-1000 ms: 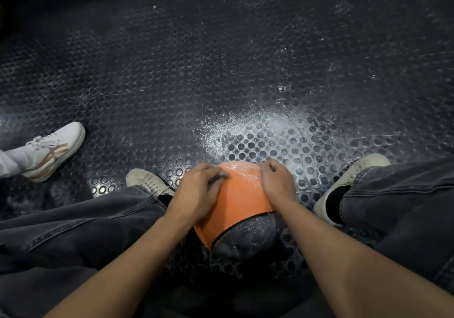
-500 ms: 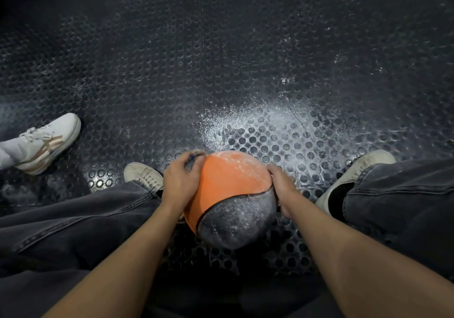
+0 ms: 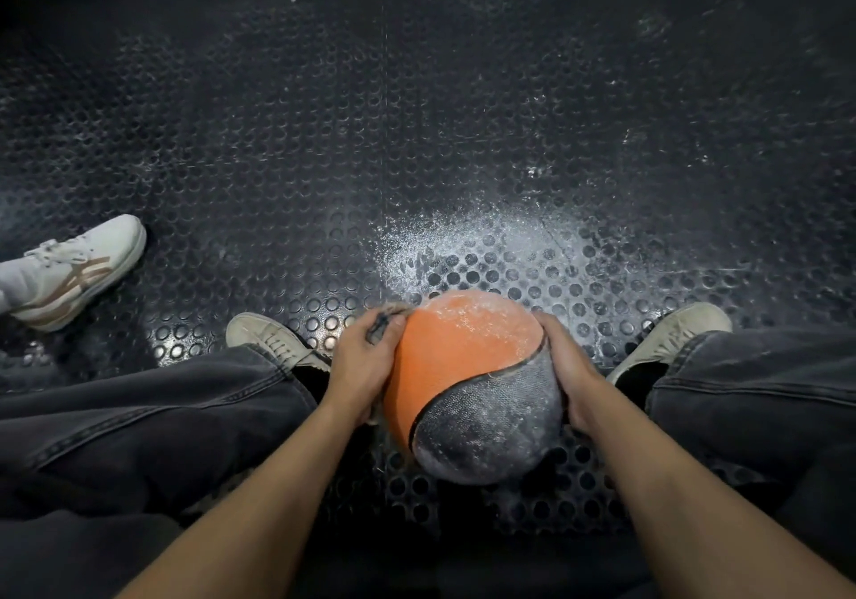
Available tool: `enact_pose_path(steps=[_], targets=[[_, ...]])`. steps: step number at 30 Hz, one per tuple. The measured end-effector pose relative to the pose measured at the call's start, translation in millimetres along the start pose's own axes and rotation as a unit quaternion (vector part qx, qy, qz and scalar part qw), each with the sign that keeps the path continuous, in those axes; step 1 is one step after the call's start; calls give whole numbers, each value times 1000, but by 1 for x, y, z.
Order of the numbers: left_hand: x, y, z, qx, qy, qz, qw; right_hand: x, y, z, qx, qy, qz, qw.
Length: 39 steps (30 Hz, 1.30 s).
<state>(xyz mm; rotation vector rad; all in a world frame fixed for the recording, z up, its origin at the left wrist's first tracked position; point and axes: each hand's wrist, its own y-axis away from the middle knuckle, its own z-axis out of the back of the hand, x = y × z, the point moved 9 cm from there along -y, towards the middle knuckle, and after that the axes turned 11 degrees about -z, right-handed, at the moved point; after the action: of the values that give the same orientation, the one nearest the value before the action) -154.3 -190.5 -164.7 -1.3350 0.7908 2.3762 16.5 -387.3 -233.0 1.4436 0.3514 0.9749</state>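
Observation:
A ball (image 3: 468, 367), orange on its far part and grey on the part nearest me, is dusted with white powder and sits between my knees above the floor. My left hand (image 3: 363, 367) lies against its left side, with a small dark wad (image 3: 380, 320) pinched in the fingertips at the ball's upper left edge. My right hand (image 3: 567, 371) cups the right side, fingers curved round the ball along the seam between orange and grey.
The floor is black studded rubber, with a patch of white powder (image 3: 463, 246) just beyond the ball. My beige shoes (image 3: 268, 337) (image 3: 671, 334) and dark jeans flank it. Another person's white shoe (image 3: 78, 269) rests at the left edge.
The ball has turned so more of the grey panel faces me. Both hands have slid from its top down to its sides, the left still pinching the dark wad.

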Motion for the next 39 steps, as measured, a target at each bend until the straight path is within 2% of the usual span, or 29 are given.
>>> enact_pose_path(steps=[3, 7, 9, 12, 14, 16, 19, 23, 25, 27, 30, 31, 36, 38, 39], targets=[[9, 10, -24, 35, 21, 17, 999, 14, 14, 19, -66, 29, 42, 997], [6, 16, -32, 79, -65, 12, 995, 26, 24, 29, -198, 37, 80, 976], [-3, 13, -30, 92, -114, -31, 989, 35, 35, 23, -249, 60, 109, 960], [-25, 13, -20, 72, -160, -121, 977, 40, 44, 19, -285, 110, 108, 946], [-48, 19, -20, 80, -149, -199, 965, 44, 41, 24, -288, 108, 111, 945], [-68, 27, -29, 123, -142, -263, 946, 49, 36, 29, -264, 68, 129, 953], [-75, 36, -47, 170, -184, -315, 916, 48, 35, 39, -249, 17, 140, 958], [-75, 45, -41, 75, -212, -372, 901, 37, 35, 32, -284, 24, 146, 947], [-84, 49, -49, 62, -228, -403, 884, 40, 36, 29, -283, 34, 153, 946], [-99, 49, -62, 69, -240, -409, 878, 46, 43, 29, -273, 61, 158, 947], [-115, 23, -78, 92, -235, -341, 906, 51, 44, 30, -269, 85, 167, 945], [-115, 18, -79, 108, -241, -331, 906, 52, 43, 29, -270, 90, 167, 944], [-101, 45, -58, 220, -275, -449, 821, 57, 44, 36, -319, 83, 112, 937], [-98, 48, -59, 223, -301, -470, 799, 56, 41, 30, -308, 77, 109, 942], [-103, 44, -66, 211, -309, -470, 799, 54, 40, 26, -301, 76, 111, 944]])
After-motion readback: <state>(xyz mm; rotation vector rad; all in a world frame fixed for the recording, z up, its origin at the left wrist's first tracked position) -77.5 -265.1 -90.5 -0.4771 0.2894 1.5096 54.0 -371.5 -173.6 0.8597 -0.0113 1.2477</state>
